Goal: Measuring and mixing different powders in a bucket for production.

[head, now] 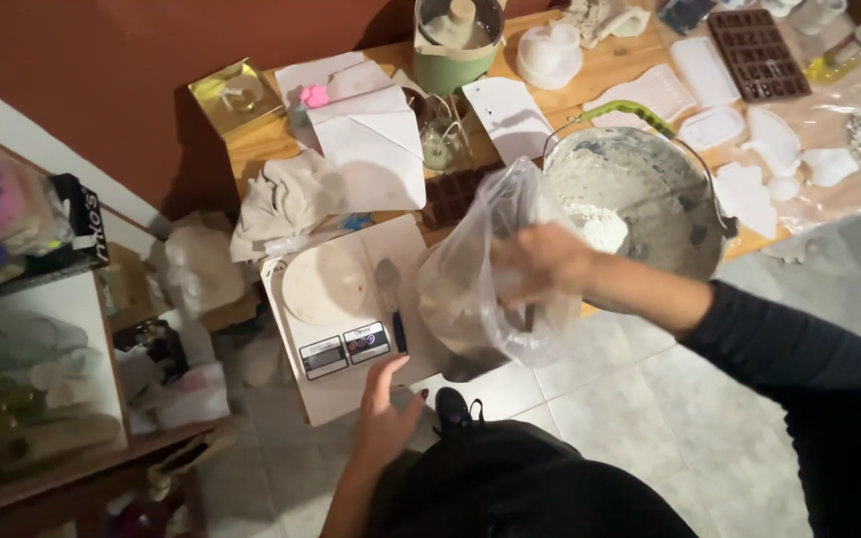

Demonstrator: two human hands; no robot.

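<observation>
My right hand (540,261) is inside a clear plastic bag (480,284) that holds white powder, gripping it beside a metal bucket (695,234) smeared with white mix. My left hand (386,413) hovers with fingers apart at the near edge of a white board (406,249), just below a small kitchen scale (329,299) with a round plate. A spoon (391,289) with a blue handle lies on the board to the right of the scale.
The wooden table (610,65) carries white moulds, a brown chocolate-style mould (757,52), a green bowl (455,45), paper sheets and a crumpled cloth (286,199). Shelves with clutter (32,329) stand at left. Tiled floor (650,399) lies below me.
</observation>
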